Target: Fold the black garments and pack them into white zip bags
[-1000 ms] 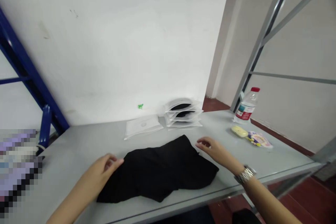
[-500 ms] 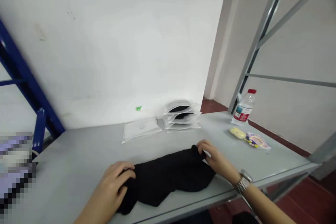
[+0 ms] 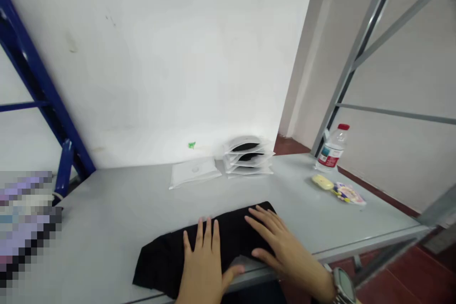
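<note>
White wall: the wall (image 3: 178,66) rises directly behind the desk.
Grey desk: the desk (image 3: 117,213) carries all the things told below, except the watch.
Black cloth: the cloth (image 3: 158,254) lies as a long, low strip on the near part of the desk, slanting, with its right end farther from the person.
Left hand: this hand (image 3: 204,266) lies palm down over the middle of the cloth; its fingers are straight and a little spread, touching the cloth near its far edge, and the thumb stands wide to the right. It pinches nothing.
Right hand: this hand (image 3: 283,242) is palm down on the right part of the cloth, with fingers extended and slightly parted; the thumb points left, well apart from them. Whether this thumb touches the cloth, I cannot tell.
Pouch stack: white pouches (image 3: 247,157) with black contents are piled near the wall.
Single pouch: one white pouch (image 3: 194,172) lies flat, just left of the stack.
Bottle: a red-capped bottle (image 3: 331,152) stands at far right.
Watch: a metal watch (image 3: 344,285) is on the right wrist.
Yellow case: this small case (image 3: 322,182) lies before the bottle.
</note>
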`<state>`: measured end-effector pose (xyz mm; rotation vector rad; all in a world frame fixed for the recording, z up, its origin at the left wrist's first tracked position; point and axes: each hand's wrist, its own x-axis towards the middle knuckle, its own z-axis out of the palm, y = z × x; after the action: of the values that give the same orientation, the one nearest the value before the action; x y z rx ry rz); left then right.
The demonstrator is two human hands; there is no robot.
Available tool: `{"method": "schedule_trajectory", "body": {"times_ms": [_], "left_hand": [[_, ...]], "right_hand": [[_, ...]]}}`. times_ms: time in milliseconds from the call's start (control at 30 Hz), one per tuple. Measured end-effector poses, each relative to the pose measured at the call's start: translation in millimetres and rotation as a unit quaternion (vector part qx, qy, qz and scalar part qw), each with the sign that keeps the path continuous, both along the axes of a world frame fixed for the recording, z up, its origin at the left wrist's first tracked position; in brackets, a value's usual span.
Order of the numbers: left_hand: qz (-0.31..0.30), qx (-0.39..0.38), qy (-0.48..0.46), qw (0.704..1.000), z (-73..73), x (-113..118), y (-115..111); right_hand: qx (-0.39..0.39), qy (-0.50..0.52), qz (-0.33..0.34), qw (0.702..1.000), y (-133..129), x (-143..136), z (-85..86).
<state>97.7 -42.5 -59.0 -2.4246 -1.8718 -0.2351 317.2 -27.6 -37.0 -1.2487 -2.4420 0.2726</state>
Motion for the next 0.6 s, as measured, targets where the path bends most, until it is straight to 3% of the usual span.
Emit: {"method": "schedule_trajectory", "body": {"times_ms": [67,233,367,467,533,600], "left_hand": [[0.026,-0.033,0.004,0.999,1.5,1,12],[0.039,-0.119,-0.054,0.991,24.1,-16,63],[0.053,-0.104,-0.104,0.988,38.9,-30,98],[0.053,-0.055,-0.174,0.982,54.7,-45,109],[0.026,-0.029,-0.330,0.943,67.8,-58,108],[-0.001,-0.058,-0.531,0.845,80.5,-70,103]], "right_hand": [[-0.020,-0.041,0.002,0.999,6,-16,-5.3],[-0.025,-0.066,-0.033,0.997,45,-43,-8.5],[-0.053,-0.030,-0.013,0.998,87,-62,15.1],[-0.123,0.038,0.024,0.991,117,-78,36.6],[-0.179,0.117,0.054,0.975,131,-87,42.4],[-0.194,0.223,0.044,0.954,137,-95,39.8]]}}
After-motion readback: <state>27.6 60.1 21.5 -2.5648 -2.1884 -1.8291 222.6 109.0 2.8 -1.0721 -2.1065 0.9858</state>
